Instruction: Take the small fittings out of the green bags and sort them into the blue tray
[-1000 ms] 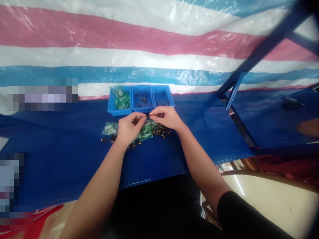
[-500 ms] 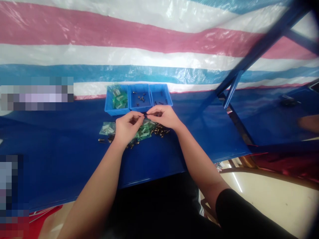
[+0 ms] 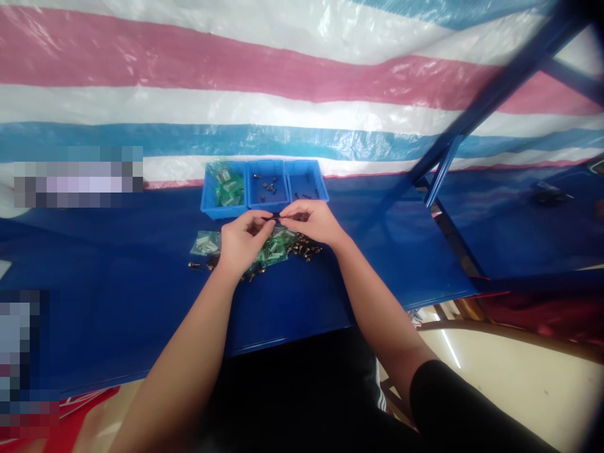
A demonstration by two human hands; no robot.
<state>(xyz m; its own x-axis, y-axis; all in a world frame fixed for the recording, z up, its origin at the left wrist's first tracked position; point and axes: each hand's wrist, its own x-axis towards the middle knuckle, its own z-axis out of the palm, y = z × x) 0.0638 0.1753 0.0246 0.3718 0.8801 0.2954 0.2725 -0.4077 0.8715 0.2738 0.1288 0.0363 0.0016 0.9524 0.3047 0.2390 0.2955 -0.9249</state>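
Note:
In front of the bins, my left hand (image 3: 240,244) and my right hand (image 3: 315,221) meet with their fingertips pinched. Between them is a small, thin, dark rod-like part (image 3: 276,218), gripped at both ends; its exact kind is too small to make out. Below my fingers lie green plastic bags (image 3: 274,250) holding pale, rod-shaped pieces. Loose brass-and-dark screw-like fittings (image 3: 306,250) are heaped on the right of the bags, with more partly hidden behind my left wrist. A clear greenish bag (image 3: 206,243) sits just left of my left hand.
Three joined blue bins stand behind my hands: the left bin (image 3: 211,211) holds green bags, the middle bin (image 3: 255,202) a few fittings, the right bin (image 3: 322,185) thin dark pieces. A blue metal frame (image 3: 443,170) rises right of the blue table (image 3: 141,283).
My hands stay pinched together on the dark part, which shows slightly more between the fingertips. The whole view has shifted a little. The other person's hand at the far right has left the view.

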